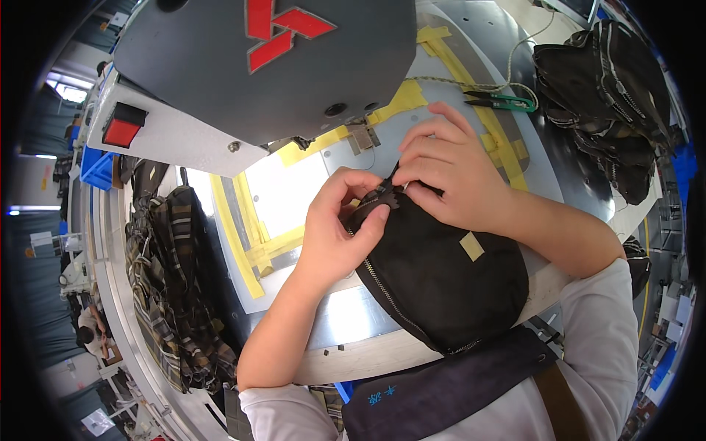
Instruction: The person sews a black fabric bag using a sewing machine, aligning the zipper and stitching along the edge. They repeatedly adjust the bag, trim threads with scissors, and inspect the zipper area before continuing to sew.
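A black fabric bag [448,287] with a curved metal zipper along its left and lower edge lies on the front of the work plate, against my apron. A small piece of yellow tape [472,246] sticks to its right side. My left hand [342,224] pinches the bag's top edge between thumb and fingers, near the upper end of the zipper. Just right of it, my right hand [456,173] grips the same top edge with thumb and index finger, its other fingers raised. What lies exactly between the fingertips is partly hidden.
A grey sewing machine head [294,95] stands over the plate ahead, with a red switch [121,132] on its left. Green-handled thread snips [507,101] lie at upper right beside a cord. Black zippered pieces [603,81] pile at far right; plaid fabric pieces [173,294] lie at left.
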Motion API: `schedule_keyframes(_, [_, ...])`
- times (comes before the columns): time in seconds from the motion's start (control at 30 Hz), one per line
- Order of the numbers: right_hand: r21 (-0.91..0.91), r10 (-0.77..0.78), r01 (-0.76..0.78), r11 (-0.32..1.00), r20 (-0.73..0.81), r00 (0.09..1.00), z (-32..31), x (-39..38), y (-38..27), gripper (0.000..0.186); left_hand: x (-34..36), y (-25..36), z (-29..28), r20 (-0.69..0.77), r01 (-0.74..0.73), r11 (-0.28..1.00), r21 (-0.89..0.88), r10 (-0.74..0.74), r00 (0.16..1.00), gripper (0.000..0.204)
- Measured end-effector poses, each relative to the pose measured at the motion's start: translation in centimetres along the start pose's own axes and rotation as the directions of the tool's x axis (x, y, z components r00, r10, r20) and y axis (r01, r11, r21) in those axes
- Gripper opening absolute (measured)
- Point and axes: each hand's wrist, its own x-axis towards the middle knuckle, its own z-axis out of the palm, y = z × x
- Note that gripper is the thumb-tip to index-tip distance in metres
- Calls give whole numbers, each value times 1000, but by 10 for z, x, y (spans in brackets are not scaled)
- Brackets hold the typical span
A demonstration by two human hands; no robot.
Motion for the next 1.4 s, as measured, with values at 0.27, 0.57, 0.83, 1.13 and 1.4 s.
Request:
schedule_keyframes(0.27, [24, 62, -62, 998, 12, 998, -1, 1, 1, 12, 2, -2, 2, -67, -46, 995, 86, 52, 996, 19])
schedule_keyframes(0.57, [-212, -234, 225, 951, -15, 972, 7, 2, -6, 5, 3, -2, 8, -188, -157, 894, 420, 255, 948, 17])
schedule_keyframes(0.83, [-45, -175, 173, 984, -26, 984, 3, 0, -7, 11, 2, -4, 6, -32, -348, 669, 657, 486, 873, 27])
schedule_keyframes(1.13, [212, 225, -296, 931, 304, 926, -12, 14, 1, 11, 4, -4, 11, 192, -515, 472, 715, 576, 794, 22])
schedule_keyframes(1.4, [160, 280, -347, 924, 334, 900, 1, 11, -6, 10, 1, -1, 11, 251, -533, 411, 740, 567, 785, 27])
